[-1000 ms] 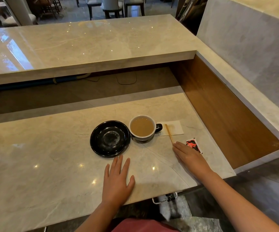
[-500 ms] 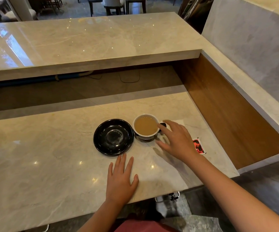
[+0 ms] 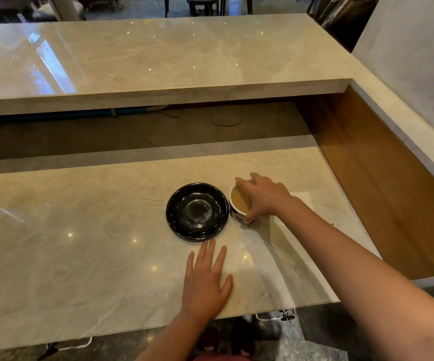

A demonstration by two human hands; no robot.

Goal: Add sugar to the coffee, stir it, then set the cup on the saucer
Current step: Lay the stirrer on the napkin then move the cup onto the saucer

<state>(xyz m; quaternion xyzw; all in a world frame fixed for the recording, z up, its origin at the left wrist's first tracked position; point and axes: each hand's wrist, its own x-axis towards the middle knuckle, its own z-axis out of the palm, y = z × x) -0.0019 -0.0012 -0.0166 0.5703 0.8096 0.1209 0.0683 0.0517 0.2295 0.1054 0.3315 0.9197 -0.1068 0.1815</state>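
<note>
A cup of milky coffee [image 3: 238,201], white inside and dark outside, stands on the marble counter just right of a black saucer [image 3: 197,212]. My right hand [image 3: 264,196] reaches over the cup from the right, fingers around its far rim and thumb at its near side, gripping it. The cup's handle, the wooden stirrer and the sugar packet are hidden behind my right hand and forearm. My left hand [image 3: 206,282] lies flat on the counter, fingers spread, just in front of the saucer.
A white napkin [image 3: 305,200] peeks out right of my wrist. A raised marble ledge [image 3: 158,61] runs across the back, with a wooden side wall [image 3: 367,165] to the right. The counter's front edge [image 3: 132,329] is close to my body.
My right hand moved from the stirrer and packet leftward onto the cup and closed around it. My left hand stayed flat on the counter. The camera view shifted slightly.
</note>
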